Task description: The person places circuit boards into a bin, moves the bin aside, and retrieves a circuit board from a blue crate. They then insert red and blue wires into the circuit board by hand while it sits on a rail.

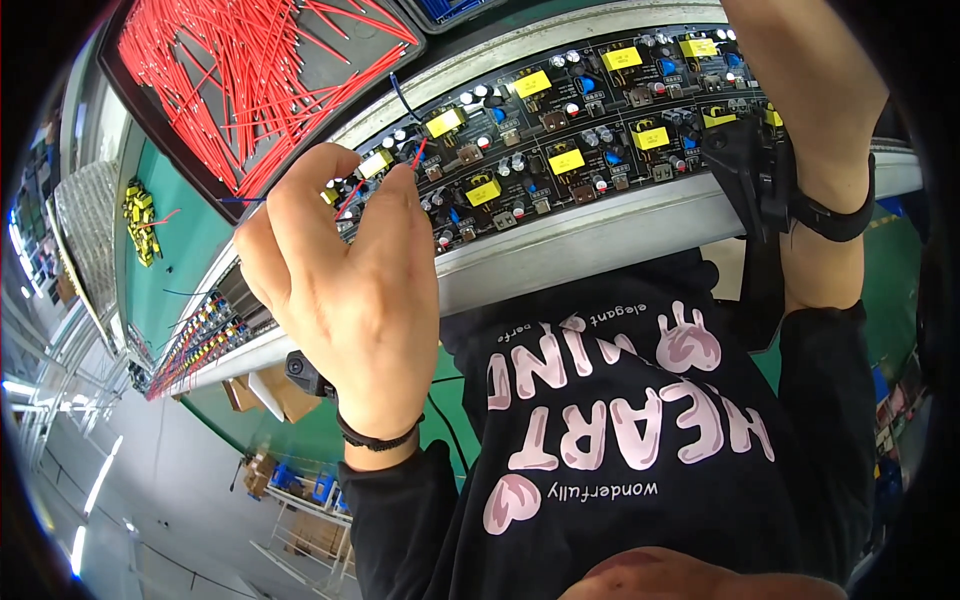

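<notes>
Many blk PCBs (528, 140), yel. blocks (566, 160)

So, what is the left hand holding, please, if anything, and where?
A thin red wire shows between the fingers of the left hand; any grip cannot be told.

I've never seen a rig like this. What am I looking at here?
No machine here: these are a person's own hands. The single picture comes from a fisheye camera on that person's head, looking down, so straight edges bend and the wearer's black shirt shows below.

The left hand is over rows of black circuit boards with yellow blocks, set along a pale metal rail. A red wire shows by its fingers; whether it is gripped, I cannot tell. The right hand runs off the top edge, so its hold is hidden.

At upper left, a dark tray holds loose red wires.
</notes>
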Demonstrator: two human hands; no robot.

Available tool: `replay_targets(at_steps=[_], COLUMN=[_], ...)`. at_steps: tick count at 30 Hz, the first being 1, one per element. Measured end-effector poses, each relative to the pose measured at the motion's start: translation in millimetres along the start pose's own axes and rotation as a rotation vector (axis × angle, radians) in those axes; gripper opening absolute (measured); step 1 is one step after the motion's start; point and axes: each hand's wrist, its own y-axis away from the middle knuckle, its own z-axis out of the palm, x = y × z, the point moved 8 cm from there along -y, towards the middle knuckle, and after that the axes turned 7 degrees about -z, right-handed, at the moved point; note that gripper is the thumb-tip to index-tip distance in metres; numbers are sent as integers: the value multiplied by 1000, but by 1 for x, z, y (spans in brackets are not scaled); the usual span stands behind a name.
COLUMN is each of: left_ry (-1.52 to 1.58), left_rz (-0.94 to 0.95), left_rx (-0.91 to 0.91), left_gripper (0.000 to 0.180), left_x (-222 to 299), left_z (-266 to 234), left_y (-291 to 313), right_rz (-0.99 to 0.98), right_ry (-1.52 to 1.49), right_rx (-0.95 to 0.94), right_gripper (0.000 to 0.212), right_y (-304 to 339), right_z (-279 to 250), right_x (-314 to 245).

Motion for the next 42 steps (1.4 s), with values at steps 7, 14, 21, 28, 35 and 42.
replay_targets(at_steps=[7, 14, 21, 28, 35, 42], left_ry=[-6, -11, -79, -107, 240, 199], left_rz=[18, 0, 84, 101, -1, -122], left_rx=[12, -11, 15, -2, 149, -147], left_gripper=[20, 21, 17, 18, 18, 17], left_x=[1, -1, 3, 4, -47, -101], left_z=[0, -2, -2, -2, -37, 19], left_y=[0, 0, -10, -15, -36, -83], right_rz=[2, -2, 8, 11, 23, 294], right_ry=[-5, -22, -24, -60, -197, -674], right_rx=[-8, -10, -15, -10, 9, -236], right_gripper=[3, 3, 3, 3, 4, 5], right_y=[1, -1, 2, 0, -9, -2], right_z=[2, 2, 4, 6, 6, 36], right_x=[0, -4, -2, -4, -10, -29])
